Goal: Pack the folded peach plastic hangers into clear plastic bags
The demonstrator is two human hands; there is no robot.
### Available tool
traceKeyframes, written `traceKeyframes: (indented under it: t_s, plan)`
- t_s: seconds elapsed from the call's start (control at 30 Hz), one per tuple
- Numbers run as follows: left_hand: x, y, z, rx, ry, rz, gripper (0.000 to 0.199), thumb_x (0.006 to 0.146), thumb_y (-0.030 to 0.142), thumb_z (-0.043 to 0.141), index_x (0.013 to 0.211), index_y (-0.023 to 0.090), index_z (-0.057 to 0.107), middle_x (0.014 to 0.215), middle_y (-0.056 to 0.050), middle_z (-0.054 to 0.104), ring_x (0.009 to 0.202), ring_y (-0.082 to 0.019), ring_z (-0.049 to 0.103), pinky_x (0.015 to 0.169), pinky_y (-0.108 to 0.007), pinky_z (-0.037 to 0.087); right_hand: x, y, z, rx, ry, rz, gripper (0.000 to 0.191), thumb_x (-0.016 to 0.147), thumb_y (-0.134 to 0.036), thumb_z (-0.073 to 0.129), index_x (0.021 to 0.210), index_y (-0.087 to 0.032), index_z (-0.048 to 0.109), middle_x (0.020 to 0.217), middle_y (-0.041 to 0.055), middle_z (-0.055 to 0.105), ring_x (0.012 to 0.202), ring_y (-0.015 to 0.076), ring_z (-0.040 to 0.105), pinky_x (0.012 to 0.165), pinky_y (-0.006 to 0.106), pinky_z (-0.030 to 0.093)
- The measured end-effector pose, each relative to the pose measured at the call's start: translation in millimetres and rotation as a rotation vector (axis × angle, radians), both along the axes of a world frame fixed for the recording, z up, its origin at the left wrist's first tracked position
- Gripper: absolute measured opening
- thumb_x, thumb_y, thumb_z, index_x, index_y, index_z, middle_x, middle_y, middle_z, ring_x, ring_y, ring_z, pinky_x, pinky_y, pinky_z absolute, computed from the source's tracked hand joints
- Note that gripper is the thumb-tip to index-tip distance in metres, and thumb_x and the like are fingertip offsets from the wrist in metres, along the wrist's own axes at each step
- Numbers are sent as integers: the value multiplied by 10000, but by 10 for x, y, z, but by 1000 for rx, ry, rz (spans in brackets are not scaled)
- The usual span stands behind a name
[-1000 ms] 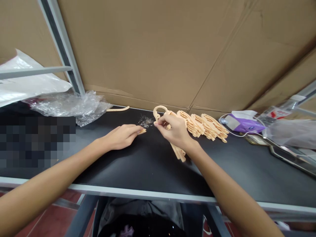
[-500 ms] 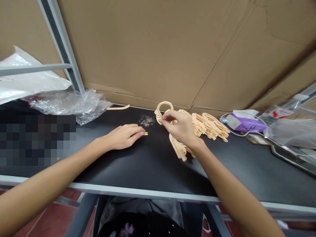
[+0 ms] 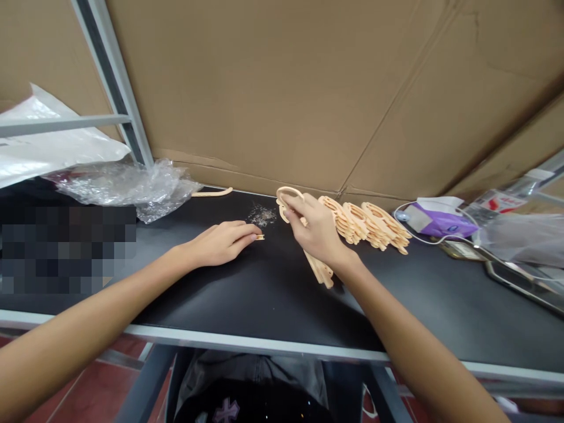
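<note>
My left hand (image 3: 222,242) rests low over the black tabletop with its fingers together, pinching a small pale piece (image 3: 261,237) that pokes out past the fingertips. Most of that piece is hidden. To the right, the thumb and fingers of my right hand (image 3: 316,228) are closed on a beige looped piece (image 3: 289,188), whose curved ring tilts up beyond them. Beneath the right hand lie more long beige pieces (image 3: 324,273), partly covered. Overlapping stacks of similar beige looped pieces (image 3: 374,226) lie just right of that hand.
A crumpled clear plastic bag (image 3: 127,188) sits at the left, near a curved beige strip (image 3: 212,192). Small debris (image 3: 262,215) lies behind my left hand. On the right are a purple tissue pack (image 3: 447,220), a white cable and a phone-like device (image 3: 524,288). Cardboard (image 3: 264,88) stands behind the table.
My right hand has shifted slightly left and its fingers have moved over the ring. The looped piece has tilted, so its ring looks flatter. My left hand stays put.
</note>
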State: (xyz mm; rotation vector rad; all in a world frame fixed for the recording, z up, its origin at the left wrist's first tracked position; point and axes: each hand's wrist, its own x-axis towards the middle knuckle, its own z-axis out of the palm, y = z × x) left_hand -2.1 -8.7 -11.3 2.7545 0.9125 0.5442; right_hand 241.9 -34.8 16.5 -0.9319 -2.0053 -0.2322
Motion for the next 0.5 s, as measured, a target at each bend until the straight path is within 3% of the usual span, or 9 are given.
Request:
traceKeyframes:
  t_s: [0.23,0.33,0.5]
  plan:
    - [10,12,0,5,-28,-15,350,1061,381,368,1146,237,675,1071,-55,704,950,-214,673,856,-316,503,-151,-75,-9,-644,275,226,161,913,-286,610,901,-176,726,839,32,699,726,146,625,685,284,510]
    - [21,-6,24,8,-46,-22,338,1051,354,384,1096,218,690,1042,-59,717,920,-210,675,819,-305,499,-194,-125,24,-746,273,265,205,911,-319,607,843,-168,729,757,16,684,661,135,613,663,278,503]
    - [49,-76,92,-18,-88,-45,300,1036,291,395,1032,208,684,982,-36,740,828,-185,675,726,-268,472,-219,-129,9,-787,346,267,196,870,-325,646,929,-167,746,789,25,707,665,138,616,684,292,519]
